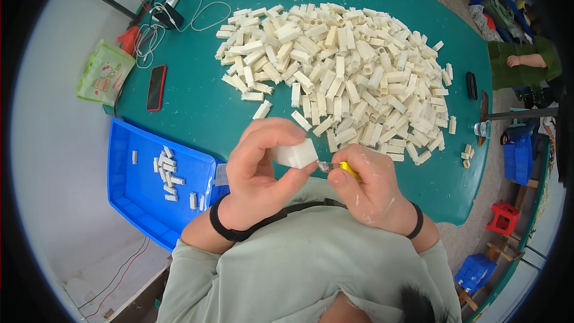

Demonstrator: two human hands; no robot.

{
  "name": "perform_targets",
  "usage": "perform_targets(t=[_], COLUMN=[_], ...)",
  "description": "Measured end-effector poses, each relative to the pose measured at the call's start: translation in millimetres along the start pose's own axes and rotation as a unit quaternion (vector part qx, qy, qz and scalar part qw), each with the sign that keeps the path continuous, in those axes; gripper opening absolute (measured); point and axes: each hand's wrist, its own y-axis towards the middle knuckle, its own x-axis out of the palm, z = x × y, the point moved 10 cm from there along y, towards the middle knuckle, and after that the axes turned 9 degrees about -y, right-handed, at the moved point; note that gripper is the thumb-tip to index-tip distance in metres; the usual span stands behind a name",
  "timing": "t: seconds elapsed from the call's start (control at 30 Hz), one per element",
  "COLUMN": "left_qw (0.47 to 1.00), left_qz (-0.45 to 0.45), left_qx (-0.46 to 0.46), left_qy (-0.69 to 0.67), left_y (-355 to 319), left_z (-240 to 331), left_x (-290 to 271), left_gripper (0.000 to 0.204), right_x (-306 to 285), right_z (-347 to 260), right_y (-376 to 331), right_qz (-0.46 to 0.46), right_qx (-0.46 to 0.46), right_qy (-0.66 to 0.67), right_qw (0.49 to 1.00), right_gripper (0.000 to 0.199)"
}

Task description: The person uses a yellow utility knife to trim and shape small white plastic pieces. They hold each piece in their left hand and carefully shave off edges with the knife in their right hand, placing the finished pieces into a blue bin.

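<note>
White block (296,154), smooth and boxy, up in front of the shirt (287,257). Pinched in left hand (258,170), curled half open. Yellow cutter (349,171) held snugly in right hand (371,188), with blade (327,167) right by block.

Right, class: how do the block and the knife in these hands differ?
The block is white and chunky; the knife has a yellow handle and a thin blade. The left hand holds the block, the right hand the knife. Both are held close together.
</note>
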Motion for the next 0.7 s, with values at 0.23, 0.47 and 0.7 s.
perform_targets(t=[0.23, 0.47, 0.7], left_qw=[0.998, 0.998, 0.997], left_qz=[0.004, -0.013, -0.042], left_qx=[0.043, 0.044, 0.049], left_qy=[0.037, 0.04, 0.044], left_y=[3.2, 3.4, 2.3], left_z=[9.6, 11.6, 13.0], left_x=[6.7, 9.7, 14.8], left_gripper=[0.041, 0.041, 0.039], right_x=[-5.4, -8.8, -10.0], right_z=[-0.7, -2.8, -4.8], right_y=[-0.4, -1.0, -1.3], right_qz=[0.025, 0.035, 0.038], right_qx=[-0.012, -0.031, -0.05], right_qy=[-0.023, -0.038, -0.048], right_qw=[0.999, 0.998, 0.997], right_gripper=[0.027, 0.027, 0.028])
